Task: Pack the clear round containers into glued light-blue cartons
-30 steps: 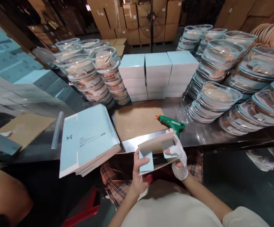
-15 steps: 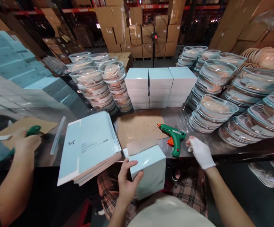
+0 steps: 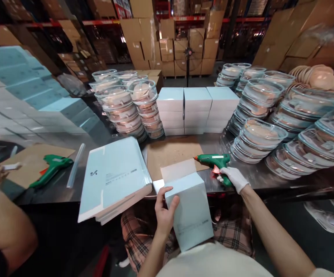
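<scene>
My bare left hand (image 3: pixel 167 209) grips a light blue carton (image 3: pixel 192 215) by its left edge, thumb on the near face and fingers at the top. The carton stands tilted against my lap at the table's front edge, with a pale flap (image 3: pixel 178 172) sticking up at its far end. In a white glove, my right hand (image 3: pixel 234 179) is closed around the handle of a green glue gun (image 3: pixel 213 159). Its orange nozzle points left, above the right edge of a cardboard sheet (image 3: pixel 171 148). Left of the carton lies a stack of flat blue cartons (image 3: pixel 115 173).
Three columns of finished boxes (image 3: pixel 197 104) stand at the back, flanked by stacked glass dishes (image 3: pixel 121 111) and more glass dishes (image 3: pixel 259 138). At left, a co-worker's arm (image 3: pixel 8 215) is beside another green glue gun (image 3: pixel 51 169) and glue sticks (image 3: pixel 76 165).
My right hand has closed on the glue gun's handle, turning the gun slightly. The carton in my left hand has tilted and shifted right. The co-worker's hand has left the other glue gun.
</scene>
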`<action>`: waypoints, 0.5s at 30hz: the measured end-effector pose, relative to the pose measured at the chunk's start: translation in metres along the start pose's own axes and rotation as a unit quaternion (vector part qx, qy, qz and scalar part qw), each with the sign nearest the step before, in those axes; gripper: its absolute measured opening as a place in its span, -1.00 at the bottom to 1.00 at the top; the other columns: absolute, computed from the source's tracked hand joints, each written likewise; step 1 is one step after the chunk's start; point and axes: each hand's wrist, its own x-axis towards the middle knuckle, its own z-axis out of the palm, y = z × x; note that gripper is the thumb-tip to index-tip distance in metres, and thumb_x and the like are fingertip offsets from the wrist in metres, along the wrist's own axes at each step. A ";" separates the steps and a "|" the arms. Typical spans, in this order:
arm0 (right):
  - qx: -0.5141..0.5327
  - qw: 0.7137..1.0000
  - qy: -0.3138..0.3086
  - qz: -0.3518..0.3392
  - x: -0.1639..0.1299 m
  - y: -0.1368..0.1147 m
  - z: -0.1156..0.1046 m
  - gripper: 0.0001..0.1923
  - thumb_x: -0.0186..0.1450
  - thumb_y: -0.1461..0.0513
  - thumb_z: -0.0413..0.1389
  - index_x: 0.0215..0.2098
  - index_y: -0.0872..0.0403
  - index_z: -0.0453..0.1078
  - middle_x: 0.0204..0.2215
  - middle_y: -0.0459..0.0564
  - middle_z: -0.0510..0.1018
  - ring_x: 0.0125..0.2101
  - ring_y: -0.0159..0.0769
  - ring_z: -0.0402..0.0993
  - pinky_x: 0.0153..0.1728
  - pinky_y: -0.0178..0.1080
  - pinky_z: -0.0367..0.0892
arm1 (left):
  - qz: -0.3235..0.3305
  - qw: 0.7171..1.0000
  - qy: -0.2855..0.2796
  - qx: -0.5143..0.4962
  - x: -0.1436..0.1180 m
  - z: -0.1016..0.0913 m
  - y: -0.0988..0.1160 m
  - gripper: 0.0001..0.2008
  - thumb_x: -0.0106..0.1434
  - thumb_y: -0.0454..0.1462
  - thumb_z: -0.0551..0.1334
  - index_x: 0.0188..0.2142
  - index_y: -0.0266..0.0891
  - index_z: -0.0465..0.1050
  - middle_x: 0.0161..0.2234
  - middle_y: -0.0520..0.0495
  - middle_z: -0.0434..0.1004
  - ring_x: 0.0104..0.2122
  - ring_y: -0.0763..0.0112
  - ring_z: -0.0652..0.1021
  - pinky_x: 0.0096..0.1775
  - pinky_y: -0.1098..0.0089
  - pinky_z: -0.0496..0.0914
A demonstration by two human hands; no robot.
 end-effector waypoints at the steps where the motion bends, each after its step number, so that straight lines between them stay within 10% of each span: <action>1: 0.019 1.000 0.015 -0.008 -0.008 -0.002 0.004 -0.76 0.05 0.07 0.20 -0.45 0.02 0.30 -0.58 -0.01 0.55 -0.60 -0.31 0.41 -0.57 -0.28 0.31 | -0.004 1.000 -0.006 0.003 0.001 0.001 0.003 -0.63 0.29 0.04 0.42 -0.11 -0.17 0.58 -0.19 -0.09 0.60 -0.20 0.23 0.61 -0.17 0.32 0.49; 5: 0.134 0.980 0.094 -0.113 -0.048 -0.017 0.016 -0.60 0.01 -0.01 0.34 -0.33 0.01 0.39 -0.54 -0.09 0.55 -0.56 -0.33 0.42 -0.55 -0.29 0.33 | 0.031 0.998 -0.028 0.050 0.007 0.008 0.018 -0.66 0.29 0.02 0.42 -0.13 -0.17 0.60 -0.22 -0.08 0.58 -0.21 0.25 0.58 -0.15 0.32 0.47; 10: 0.177 0.971 -0.084 -0.135 -0.097 -0.024 0.013 -0.69 0.17 -0.03 0.29 -0.50 0.01 0.48 -0.61 -0.09 0.46 -0.60 -0.34 0.30 -0.58 -0.24 0.29 | 0.092 0.990 -0.057 0.090 0.007 0.022 0.029 -0.74 0.34 -0.07 0.41 -0.08 -0.15 0.59 -0.17 -0.09 0.57 -0.11 0.24 0.57 -0.05 0.29 0.45; 15: 0.053 0.972 -0.069 -0.219 -0.118 0.009 0.022 -0.78 0.21 0.02 0.31 -0.27 -0.04 0.56 -0.42 -0.01 0.64 -0.48 -0.15 0.52 -0.40 -0.10 0.53 | 0.122 0.985 -0.060 0.109 0.003 0.033 0.032 -0.76 0.35 -0.12 0.41 -0.05 -0.13 0.57 -0.13 -0.10 0.59 -0.06 0.21 0.56 0.00 0.26 0.44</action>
